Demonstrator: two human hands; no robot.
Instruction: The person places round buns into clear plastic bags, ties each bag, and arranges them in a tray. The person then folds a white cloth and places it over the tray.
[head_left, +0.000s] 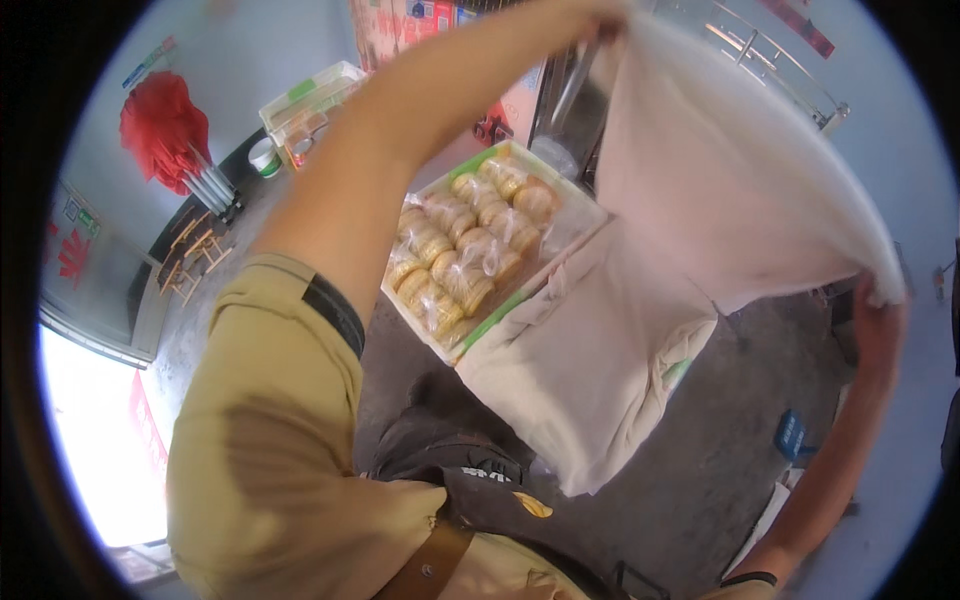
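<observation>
A pale pinkish-white cloth (715, 150) is spread in the air between my two hands. My left hand (603, 22), raised at the top, is closed on one corner; its fingers are partly hidden. On the right, my right hand (880, 312) grips another corner. Below lies more pale cloth (590, 370), draped over one side of a white crate with green edges (487, 328). Whether it joins the raised cloth I cannot tell. In the uncovered side, several clear bags of round, flat baked goods (465, 280) lie in rows.
A folded red canopy (165, 130) with metal legs leans at the left wall, above a wooden stool (195, 255). A white bucket (264, 157) stands beside another crate (315, 95). Metal rails (770, 60) are at the back right. A small blue thing (790, 434) is low on the right.
</observation>
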